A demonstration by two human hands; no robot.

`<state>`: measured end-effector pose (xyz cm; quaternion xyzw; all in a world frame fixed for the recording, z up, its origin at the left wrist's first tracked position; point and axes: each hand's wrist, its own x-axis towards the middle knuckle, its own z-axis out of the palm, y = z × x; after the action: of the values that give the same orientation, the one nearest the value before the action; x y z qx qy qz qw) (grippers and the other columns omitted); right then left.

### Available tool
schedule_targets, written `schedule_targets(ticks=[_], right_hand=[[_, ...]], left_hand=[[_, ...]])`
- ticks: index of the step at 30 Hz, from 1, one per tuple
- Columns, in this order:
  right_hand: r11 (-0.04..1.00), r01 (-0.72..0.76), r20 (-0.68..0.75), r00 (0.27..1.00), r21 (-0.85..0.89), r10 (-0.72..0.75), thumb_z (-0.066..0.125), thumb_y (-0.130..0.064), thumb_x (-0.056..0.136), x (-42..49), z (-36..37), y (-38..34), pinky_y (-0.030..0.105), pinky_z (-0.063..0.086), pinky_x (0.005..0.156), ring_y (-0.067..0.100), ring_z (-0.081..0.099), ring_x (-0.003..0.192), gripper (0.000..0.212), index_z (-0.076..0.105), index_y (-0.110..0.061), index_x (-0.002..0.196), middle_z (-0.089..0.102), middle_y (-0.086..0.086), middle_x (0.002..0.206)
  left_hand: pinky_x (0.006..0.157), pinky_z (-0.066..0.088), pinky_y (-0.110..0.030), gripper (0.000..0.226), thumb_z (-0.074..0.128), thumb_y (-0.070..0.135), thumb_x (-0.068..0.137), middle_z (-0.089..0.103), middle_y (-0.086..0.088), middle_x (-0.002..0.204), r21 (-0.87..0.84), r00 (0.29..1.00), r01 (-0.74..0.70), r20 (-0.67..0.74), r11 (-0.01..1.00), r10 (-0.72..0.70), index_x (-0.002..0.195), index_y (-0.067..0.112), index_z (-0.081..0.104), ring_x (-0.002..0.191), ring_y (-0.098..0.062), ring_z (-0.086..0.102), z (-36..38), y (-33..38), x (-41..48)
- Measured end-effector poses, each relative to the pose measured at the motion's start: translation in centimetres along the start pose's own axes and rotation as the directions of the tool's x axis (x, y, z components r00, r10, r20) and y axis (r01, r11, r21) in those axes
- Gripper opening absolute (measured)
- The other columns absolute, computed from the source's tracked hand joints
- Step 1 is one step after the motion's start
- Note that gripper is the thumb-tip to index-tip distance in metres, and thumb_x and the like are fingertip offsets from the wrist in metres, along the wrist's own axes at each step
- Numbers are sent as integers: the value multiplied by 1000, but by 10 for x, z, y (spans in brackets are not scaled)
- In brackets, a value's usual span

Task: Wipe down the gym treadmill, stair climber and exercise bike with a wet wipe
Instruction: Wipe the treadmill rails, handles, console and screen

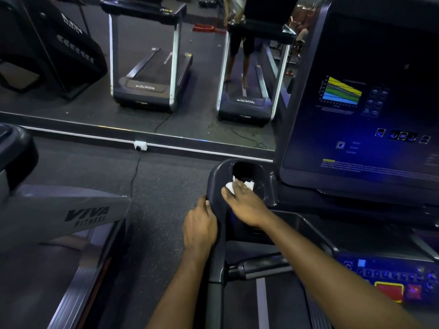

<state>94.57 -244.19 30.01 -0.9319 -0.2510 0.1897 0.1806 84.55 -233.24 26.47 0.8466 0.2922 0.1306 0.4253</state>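
I stand on a dark treadmill (273,302) facing its big console screen (370,103). My right hand (244,203) presses a white wet wipe (250,185) against the near rim of the left cup holder (247,172), fingers stretched over the wipe. My left hand (199,226) grips the outer left edge of the console housing (213,184), thumb on top. Most of the wipe is hidden under my fingers.
A side handlebar (259,268) and the lit button panel (389,279) lie below the console. A neighbouring grey Viva Fitness machine (71,217) stands to the left. A wall mirror (142,67) ahead reflects treadmills and a person's legs. A cable (135,176) runs from a floor socket.
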Motion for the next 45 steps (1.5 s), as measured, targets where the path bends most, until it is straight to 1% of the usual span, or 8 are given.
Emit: schedule_targets(ticks=[9,12,20,27,33,35,39,45], right_hand=[[940,-185,37,978,-287,204,5,-73,97,31,-29,10,46,35,112,37,47,137,91,50,-10,144,53,17,147],[955,-276,-7,960,109,278,17,-82,91,35,-15,-14,46,35,112,40,42,140,96,41,-11,150,48,17,151],[142,-126,33,851,982,524,47,-80,88,78,-42,-63,49,17,123,24,26,147,97,25,-12,154,26,8,160],[810,-344,5,921,476,388,46,-85,82,50,-8,-45,46,38,114,39,43,140,113,22,-4,158,41,18,156],[400,-194,36,929,896,369,55,-78,84,64,-25,-55,41,34,114,25,37,144,100,27,-17,158,36,5,160],[525,-199,-21,924,827,383,55,-82,79,61,-19,-53,42,37,112,28,41,141,108,28,-12,157,39,10,157],[961,-237,1,971,141,240,28,-96,72,41,-14,-6,48,39,109,41,47,135,114,45,-9,145,53,19,145],[859,-112,110,975,-500,192,-14,-73,91,42,-36,29,45,-6,125,22,29,151,107,62,-13,137,51,13,151]], left_hand=[[86,53,-47,39,30,31,109,71,-13,107,23,1000,12,7,1000,-12,139,22,54,97,-33,66,-2,2,-1],[82,53,-44,37,30,30,109,72,-12,103,15,1000,-9,4,1000,9,135,21,54,93,-33,66,0,2,0],[74,52,-39,38,30,30,109,71,-7,98,10,1000,-1,-2,1000,1,137,24,54,77,-20,59,2,-2,3],[66,41,-32,36,32,29,108,69,-3,88,13,1000,7,-24,1000,-7,134,22,56,67,-15,57,3,0,1],[68,49,-38,36,33,28,109,68,-2,87,36,1000,8,-19,999,-8,135,21,56,71,-20,61,2,3,1],[72,54,-43,35,32,28,108,71,-9,93,28,1000,10,-15,1000,-10,133,20,56,80,-28,66,2,4,1],[68,44,-36,34,32,31,108,71,-13,93,61,999,29,-16,998,-28,129,23,56,81,-32,65,3,2,3],[76,50,-40,35,30,34,108,72,-12,96,98,1000,28,3,995,-28,132,27,54,88,-33,67,1,1,0]])
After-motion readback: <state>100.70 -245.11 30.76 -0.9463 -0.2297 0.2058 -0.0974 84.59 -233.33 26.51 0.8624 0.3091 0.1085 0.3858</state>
